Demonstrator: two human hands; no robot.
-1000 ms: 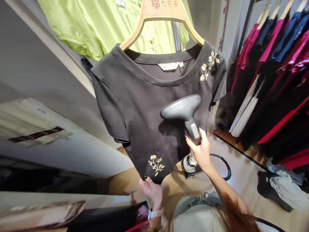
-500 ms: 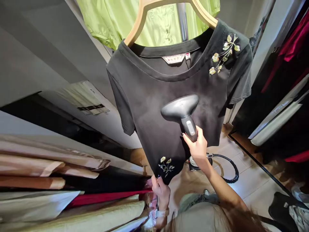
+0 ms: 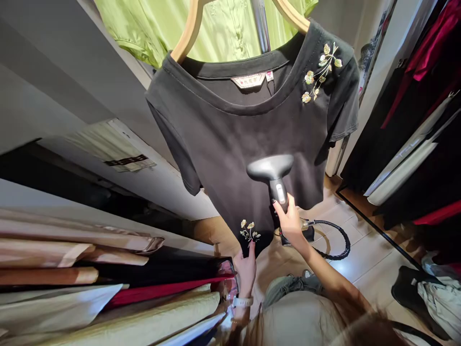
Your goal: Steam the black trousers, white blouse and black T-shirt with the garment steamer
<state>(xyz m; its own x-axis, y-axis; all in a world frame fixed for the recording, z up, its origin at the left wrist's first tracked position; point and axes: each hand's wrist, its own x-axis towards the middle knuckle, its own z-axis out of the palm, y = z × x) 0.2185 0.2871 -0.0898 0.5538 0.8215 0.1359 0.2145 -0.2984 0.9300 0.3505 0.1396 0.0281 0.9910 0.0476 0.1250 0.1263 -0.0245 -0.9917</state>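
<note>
A black short-sleeved T-shirt [image 3: 216, 139] with embroidered flowers hangs on a wooden hanger [image 3: 188, 36]. My right hand [image 3: 290, 222] is wrapped round the handle of a dark garment steamer [image 3: 271, 167], whose wide head is against or just off the shirt's front; I cannot tell which. Pale steam shows about it. Low on the shirt, my left hand [image 3: 246, 269] pinches the bottom hem just under the lower flower embroidery [image 3: 249, 231], thumb on the front. The fingers behind the cloth are hidden.
Behind the shirt hangs a lime green garment [image 3: 151, 33]. Pale and red clothes [image 3: 173, 293] fill a rack at lower left, dark and red ones [image 3: 428, 72] the right side. A black ribbed hose [image 3: 347, 240] curves over the tiled floor [image 3: 363, 240] beside the steamer's base.
On the shirt the steamer head has slid lower, towards the hem. My left hand has shifted its hold, its thumb now up by the embroidery. The view has shifted slightly.
</note>
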